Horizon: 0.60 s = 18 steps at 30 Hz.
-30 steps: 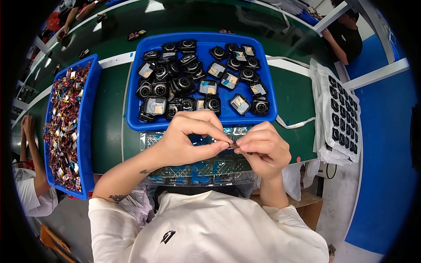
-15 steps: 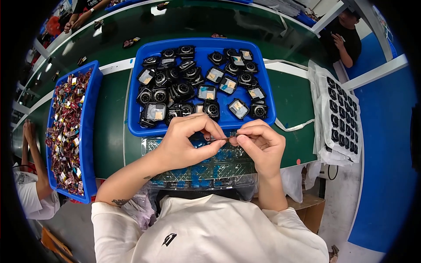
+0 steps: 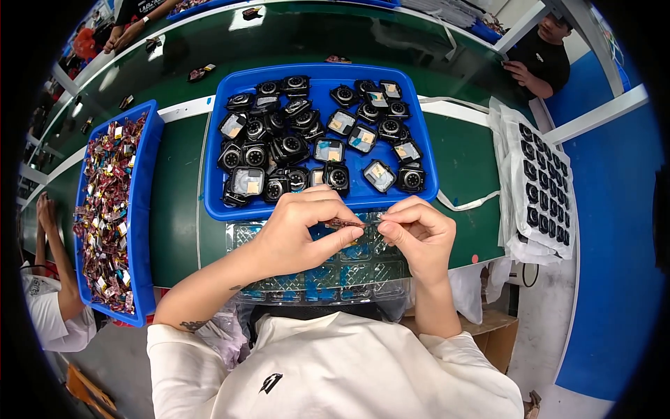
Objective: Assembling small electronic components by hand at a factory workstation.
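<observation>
My left hand (image 3: 296, 229) pinches a small dark-red circuit board (image 3: 343, 223) between thumb and fingertips. Close by on the right, the thumb and fingers of my right hand (image 3: 426, 236) are pinched together beside the board's end. Whatever they grip is too small to make out. Both hands are above a clear plastic blister tray (image 3: 283, 285) with blue pieces in its pockets. Just beyond them stands a blue tray (image 3: 321, 68) of black smartwatch housings (image 3: 289, 144), some showing round sensor backs, others pale open insides.
On the left, a blue bin (image 3: 144, 244) is heaped with small red boards and wires. White stacked trays (image 3: 513, 188) holding black watch parts stand at the right. Beyond a white rail, a green conveyor (image 3: 293, 45) carries scattered parts. Co-workers are at the left edge and far side.
My hands have drawn slightly apart, and more of the board shows at my left fingertips. Parts on the conveyor have shifted left. The far-right co-worker's hand is lower.
</observation>
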### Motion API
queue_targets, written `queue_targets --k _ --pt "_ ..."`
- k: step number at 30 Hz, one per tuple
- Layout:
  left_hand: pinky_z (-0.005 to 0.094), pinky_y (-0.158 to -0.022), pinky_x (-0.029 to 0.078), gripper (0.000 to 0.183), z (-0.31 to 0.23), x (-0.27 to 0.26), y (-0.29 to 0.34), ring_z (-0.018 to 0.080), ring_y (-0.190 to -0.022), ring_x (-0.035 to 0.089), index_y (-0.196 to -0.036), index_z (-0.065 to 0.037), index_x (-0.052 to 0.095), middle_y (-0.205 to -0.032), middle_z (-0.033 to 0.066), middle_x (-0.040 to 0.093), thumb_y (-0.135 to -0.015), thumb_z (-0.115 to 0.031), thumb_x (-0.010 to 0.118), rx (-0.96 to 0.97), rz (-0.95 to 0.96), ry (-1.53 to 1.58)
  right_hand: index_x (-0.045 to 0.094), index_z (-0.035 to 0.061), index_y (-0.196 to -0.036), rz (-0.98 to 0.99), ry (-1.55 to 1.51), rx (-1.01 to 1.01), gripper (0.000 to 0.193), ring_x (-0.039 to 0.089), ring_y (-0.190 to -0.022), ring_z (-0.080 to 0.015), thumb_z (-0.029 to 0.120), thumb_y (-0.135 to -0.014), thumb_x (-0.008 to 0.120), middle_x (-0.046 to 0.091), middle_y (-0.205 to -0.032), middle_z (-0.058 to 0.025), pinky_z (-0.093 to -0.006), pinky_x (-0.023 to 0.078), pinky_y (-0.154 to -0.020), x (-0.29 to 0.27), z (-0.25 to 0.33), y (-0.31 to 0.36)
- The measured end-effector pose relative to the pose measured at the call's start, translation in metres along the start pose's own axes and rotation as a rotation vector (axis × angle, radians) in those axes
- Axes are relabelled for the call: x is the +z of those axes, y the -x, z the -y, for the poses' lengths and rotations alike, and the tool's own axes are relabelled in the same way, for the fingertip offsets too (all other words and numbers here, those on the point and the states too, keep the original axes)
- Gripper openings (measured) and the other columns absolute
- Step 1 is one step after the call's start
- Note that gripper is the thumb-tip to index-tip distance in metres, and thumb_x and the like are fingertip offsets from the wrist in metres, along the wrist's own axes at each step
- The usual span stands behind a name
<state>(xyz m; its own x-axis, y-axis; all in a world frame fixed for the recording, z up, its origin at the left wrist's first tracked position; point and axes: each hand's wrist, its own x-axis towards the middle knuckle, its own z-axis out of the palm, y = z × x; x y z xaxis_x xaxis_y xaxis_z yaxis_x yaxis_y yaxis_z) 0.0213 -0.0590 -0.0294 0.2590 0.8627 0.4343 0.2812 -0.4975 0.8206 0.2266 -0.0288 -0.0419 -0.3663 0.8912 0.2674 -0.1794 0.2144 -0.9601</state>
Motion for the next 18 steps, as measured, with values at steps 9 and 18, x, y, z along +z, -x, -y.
queue_targets --k 9,18 --pt "0.0286 -0.059 0.045 0.007 -0.002 -0.002 -0.001 0.0175 -0.065 0.059 -0.080 -0.001 0.069 -0.072 0.0070 0.064 -0.076 -0.005 0.073 -0.021 -0.011 0.024 0.068 -0.0048 -0.090 0.087 0.197 -0.233 0.016 0.063 -0.075 -0.0148 -0.010 -0.075 0.069 0.065 -0.088 -0.0134 -0.0228 0.052 -0.063 0.001 -0.001 -0.003" --pt "0.0283 -0.060 0.046 0.005 -0.002 -0.003 -0.002 0.0167 -0.068 0.059 -0.079 -0.001 0.070 -0.072 0.0072 0.065 -0.076 -0.003 0.071 -0.060 -0.014 0.057 0.061 -0.0070 -0.096 0.085 -0.127 -0.067 0.016 0.062 -0.081 -0.0149 -0.008 -0.081 0.065 0.062 -0.093 -0.0135 -0.0236 0.052 -0.071 0.005 0.000 0.003"
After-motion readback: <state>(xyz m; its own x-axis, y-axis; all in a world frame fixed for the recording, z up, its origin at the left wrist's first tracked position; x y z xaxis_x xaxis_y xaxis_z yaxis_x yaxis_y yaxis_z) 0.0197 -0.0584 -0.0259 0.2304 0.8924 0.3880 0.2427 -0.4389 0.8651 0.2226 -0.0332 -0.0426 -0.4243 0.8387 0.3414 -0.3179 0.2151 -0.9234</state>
